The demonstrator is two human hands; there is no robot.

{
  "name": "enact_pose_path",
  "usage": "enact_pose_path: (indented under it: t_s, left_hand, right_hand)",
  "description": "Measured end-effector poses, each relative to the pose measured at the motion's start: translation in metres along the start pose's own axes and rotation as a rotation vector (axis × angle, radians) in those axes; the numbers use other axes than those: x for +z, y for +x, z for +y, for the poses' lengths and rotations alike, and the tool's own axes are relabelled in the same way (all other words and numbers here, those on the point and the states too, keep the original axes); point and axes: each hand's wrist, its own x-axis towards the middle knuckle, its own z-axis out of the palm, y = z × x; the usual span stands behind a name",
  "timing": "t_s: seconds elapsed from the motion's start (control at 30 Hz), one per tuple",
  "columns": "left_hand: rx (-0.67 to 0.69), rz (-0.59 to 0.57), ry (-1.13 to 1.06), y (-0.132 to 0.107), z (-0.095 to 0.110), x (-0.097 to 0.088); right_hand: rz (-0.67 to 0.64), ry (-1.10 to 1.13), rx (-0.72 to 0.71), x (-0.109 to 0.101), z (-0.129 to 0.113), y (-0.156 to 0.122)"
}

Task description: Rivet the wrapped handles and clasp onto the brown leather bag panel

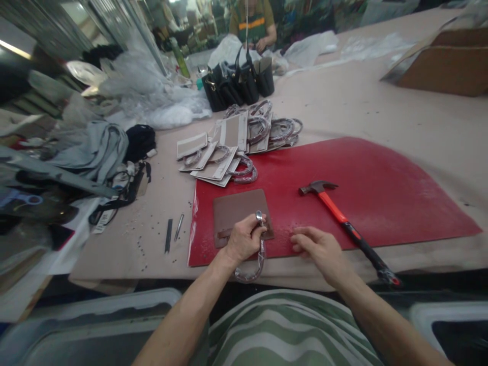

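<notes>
My left hand (244, 236) is closed on the end of a bag handle (261, 259), a curved strap wrapped in clear plastic with a shiny metal buckle (259, 217) at its tip. Under that hand lies a brown leather bag panel (238, 206), flat on a red mat (366, 178). The handle's loop hangs over the mat's near edge. To the right, my right hand (318, 249) is low over the mat with fingers loosely bent and apart, and I see nothing held in it. Tiny bits (287, 231) are scattered beside its fingertips. A claw hammer (343, 218) rests right of it.
Several beige panels with plastic-wrapped handles (224, 147) are piled behind the mat. Black bags (240, 84) stand farther back, before a person (253, 25) across the table. Two slim metal tools (173, 234) lie left of the mat. A brown box (446, 63) sits far right.
</notes>
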Motion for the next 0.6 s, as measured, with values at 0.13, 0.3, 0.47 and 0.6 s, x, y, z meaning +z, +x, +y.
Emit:
enact_pose_path:
  t_s: [0.13,0.3,0.47,0.6]
  left_hand:
    - [-0.015,0.022,-0.002,0.000,0.000,0.003]
    - [-0.028,0.032,0.007,0.000,-0.001,0.006]
    - [-0.041,0.020,-0.024,0.001,-0.003,0.008]
    - [-0.042,0.030,-0.041,0.002,-0.003,0.010]
  right_hand:
    - [0.449,-0.634,-0.358,-0.061,0.018,0.018]
    - [0.434,-1.023,-0.281,-0.096,0.012,0.034]
    - [-0.014,-0.172,0.144,-0.088,-0.014,0.037]
    - [-0.124,-0.027,0.163,-0.072,-0.031,0.025]
